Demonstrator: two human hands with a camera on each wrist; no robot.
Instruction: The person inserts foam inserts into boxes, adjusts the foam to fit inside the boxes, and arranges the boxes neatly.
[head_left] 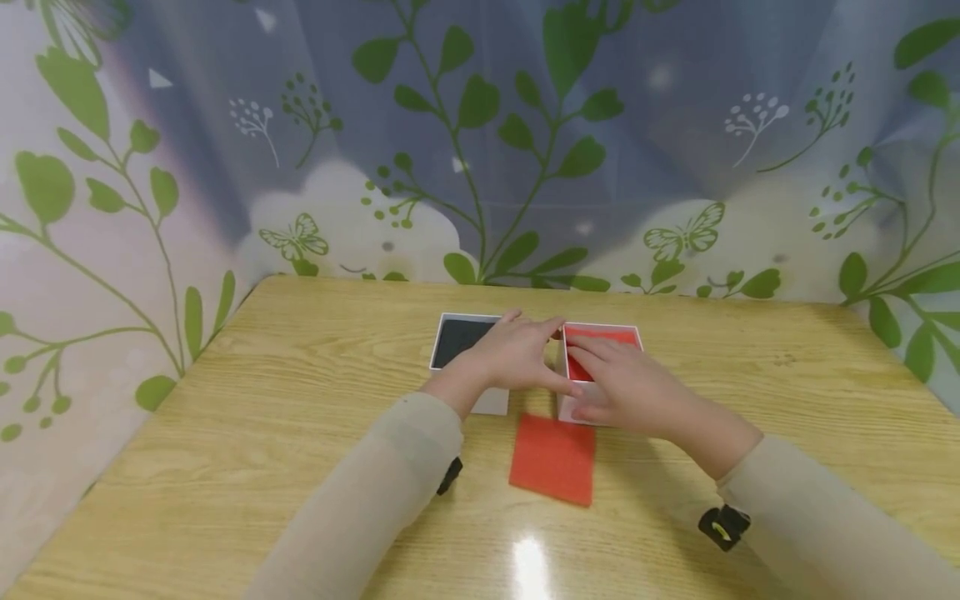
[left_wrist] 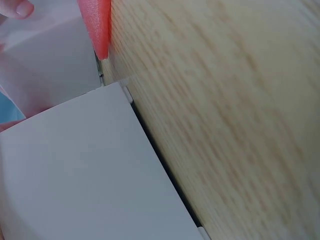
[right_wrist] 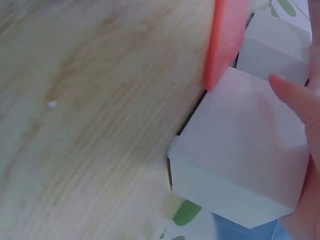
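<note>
Two white boxes stand side by side on the table. The right white box (head_left: pixel 582 403) has red foam (head_left: pixel 622 336) inside; the left white box (head_left: pixel 491 402) holds a black piece (head_left: pixel 459 340). My left hand (head_left: pixel 517 354) reaches over the left box and holds the right box by its left side, thumb at the front and fingers toward the back corner. My right hand (head_left: pixel 637 387) rests its fingers on the red foam inside, with the thumb extended along the front wall. A square red foam sheet (head_left: pixel 553 460) lies just in front of the right box.
The wooden table (head_left: pixel 300 467) extends around the boxes. Behind it hangs a curtain (head_left: pixel 660 125) printed with green leaves and butterflies. A dark strap piece (head_left: pixel 723 527) sits at the right sleeve.
</note>
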